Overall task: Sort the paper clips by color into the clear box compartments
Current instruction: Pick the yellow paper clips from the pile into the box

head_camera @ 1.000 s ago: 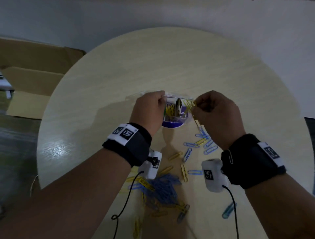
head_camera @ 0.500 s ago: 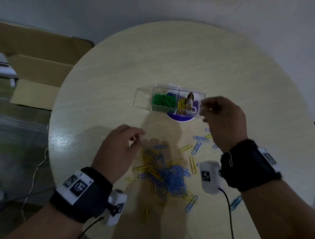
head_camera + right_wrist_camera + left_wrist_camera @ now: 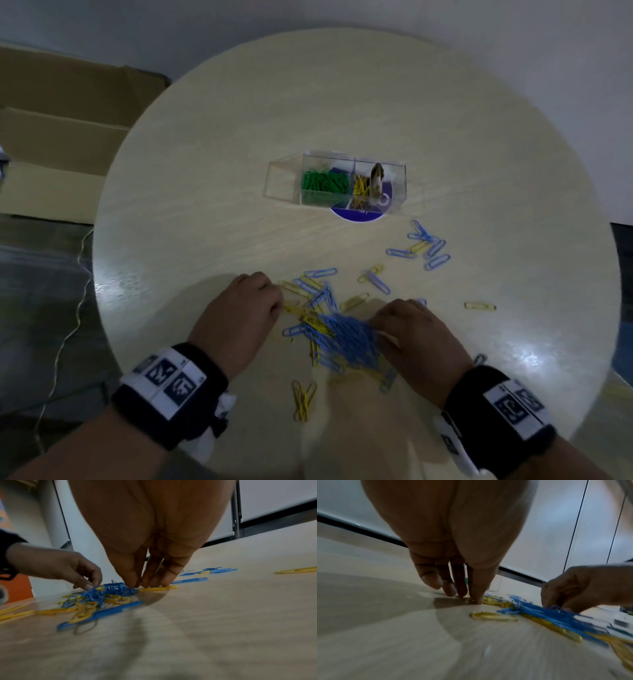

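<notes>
The clear box [image 3: 284, 178] stands at the middle of the round table [image 3: 239, 120], with green clips [image 3: 323, 181] in one compartment and yellow clips [image 3: 359, 186] in the one beside it. A tangled pile of blue and yellow paper clips [image 3: 346, 335] lies near me. My left hand [image 3: 279, 305] [image 3: 469, 597] is at the pile's left edge, thumb and fingertips pinched together on a yellow clip [image 3: 488, 599] on the table. At the pile's right side, my right hand [image 3: 371, 322] [image 3: 144, 586] pinches the blue clip cluster [image 3: 111, 589].
Loose blue and yellow clips [image 3: 424, 246] are scattered right of the box, and a single yellow clip [image 3: 479, 306] lies farther right. A purple disc [image 3: 356, 216] sits under the box. A brown object [image 3: 376, 178] stands in its right compartment. A cardboard box [image 3: 51, 137] is off the table's left.
Both hands came back from the clear box to the clip pile near me. The left hand moved first, then the right left the box and dropped onto the blue clips.
</notes>
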Available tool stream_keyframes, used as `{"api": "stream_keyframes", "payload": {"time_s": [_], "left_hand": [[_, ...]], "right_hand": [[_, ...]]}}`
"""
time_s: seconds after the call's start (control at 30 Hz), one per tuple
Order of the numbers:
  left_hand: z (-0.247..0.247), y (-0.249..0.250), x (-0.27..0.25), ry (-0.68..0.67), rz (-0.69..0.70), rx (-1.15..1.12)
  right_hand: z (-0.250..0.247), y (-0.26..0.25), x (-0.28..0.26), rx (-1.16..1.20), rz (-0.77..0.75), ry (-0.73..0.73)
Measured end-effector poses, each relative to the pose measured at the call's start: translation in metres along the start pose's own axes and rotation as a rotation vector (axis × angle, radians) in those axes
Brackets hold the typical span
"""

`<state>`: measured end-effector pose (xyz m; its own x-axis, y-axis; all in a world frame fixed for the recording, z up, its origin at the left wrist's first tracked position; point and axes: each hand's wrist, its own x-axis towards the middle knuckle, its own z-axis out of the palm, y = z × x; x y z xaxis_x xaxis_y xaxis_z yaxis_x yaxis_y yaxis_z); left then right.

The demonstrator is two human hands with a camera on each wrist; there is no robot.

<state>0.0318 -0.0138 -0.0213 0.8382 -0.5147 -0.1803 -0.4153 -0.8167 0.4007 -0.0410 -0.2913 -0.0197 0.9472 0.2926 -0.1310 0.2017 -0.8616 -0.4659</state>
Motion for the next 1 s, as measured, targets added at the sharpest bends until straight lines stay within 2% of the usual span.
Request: {"api": "stream_keyframes", "payload": {"time_s": [0.1,0.23,0.33,0.43,0.53,0.67,0.83,0.93,1.0], "left_hand": [[-0.01,0.0,0.013,-0.049,-0.084,-0.123],[-0.016,-0.004,0.019,-0.135,-0.153,-0.204],[-0.019,-0.005,0.021,-0.162,-0.165,-0.196],[-0.022,0.001,0.028,-0.037,-0.17,-0.16],[-0.018,0.016,0.039,0.085,-0.114,-0.202],[-0.006,0.028,0.044,0.085,-0.067,-0.152],[0.0,0.01,0.036,0.195,-0.178,-0.111],[-0.005,0.007,0.029,0.318,-0.226,-0.206],[-0.009,0.008,0.023,0.356,-0.278,-0.246]], "right_hand": [[-0.007,0.007,-0.001,0.005,-0.002,0.017],[-0.031,0.048,0.008,0.056,0.236,0.265],[-0.046,0.091,0.027,-0.015,0.322,0.307],[-0.047,0.104,0.034,-0.083,0.278,0.228],[-0.041,0.093,0.018,-0.114,0.2,0.167],[-0.03,0.068,-0.018,-0.076,0.107,0.103],[-0.027,0.054,-0.04,0.075,-0.007,0.048],[-0.036,0.065,-0.021,0.135,0.084,0.144],[-0.044,0.08,0.005,0.084,0.134,0.219]]}}
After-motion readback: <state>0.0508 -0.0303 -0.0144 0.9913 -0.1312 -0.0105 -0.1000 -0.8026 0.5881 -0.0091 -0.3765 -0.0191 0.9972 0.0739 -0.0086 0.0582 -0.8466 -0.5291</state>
